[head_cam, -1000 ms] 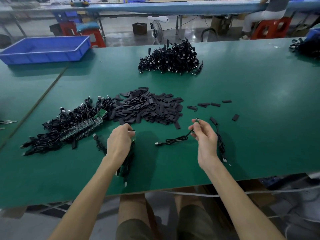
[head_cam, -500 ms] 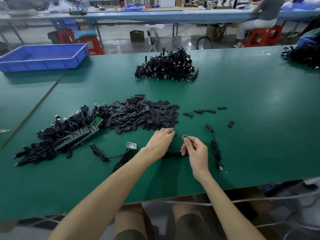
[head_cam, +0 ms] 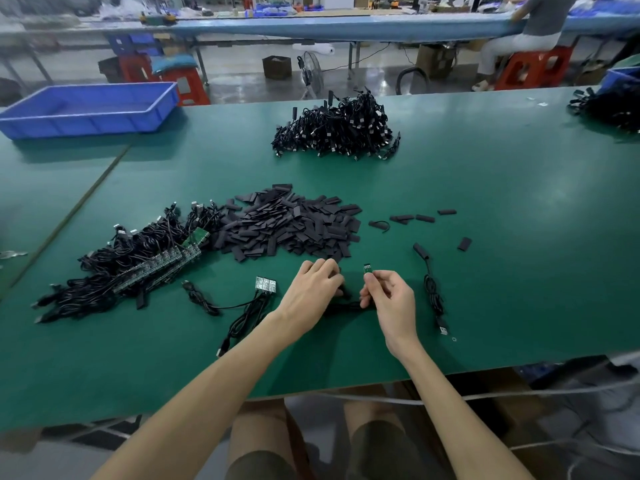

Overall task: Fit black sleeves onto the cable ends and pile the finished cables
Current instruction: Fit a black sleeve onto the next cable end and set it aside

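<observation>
Any print on the small green board (head_cam: 368,269) is too small to read. The right hand (head_cam: 391,299) pinches that board, the bare end of a black cable (head_cam: 348,305), between thumb and forefinger, with its tip pointing up and away. The cable trails onto the green table (head_cam: 519,271) between the two hands. The left hand (head_cam: 311,289) lies palm down, its fingers bent at the near edge of the pile of black sleeves (head_cam: 291,220). It may be gripping a sleeve, but the fingers hide it. Unsleeved cables (head_cam: 138,265) lie heaped left of the sleeves. The pile of finished cables (head_cam: 336,129) sits well beyond. One sleeved cable (head_cam: 431,289) lies just right of the right hand.
</observation>
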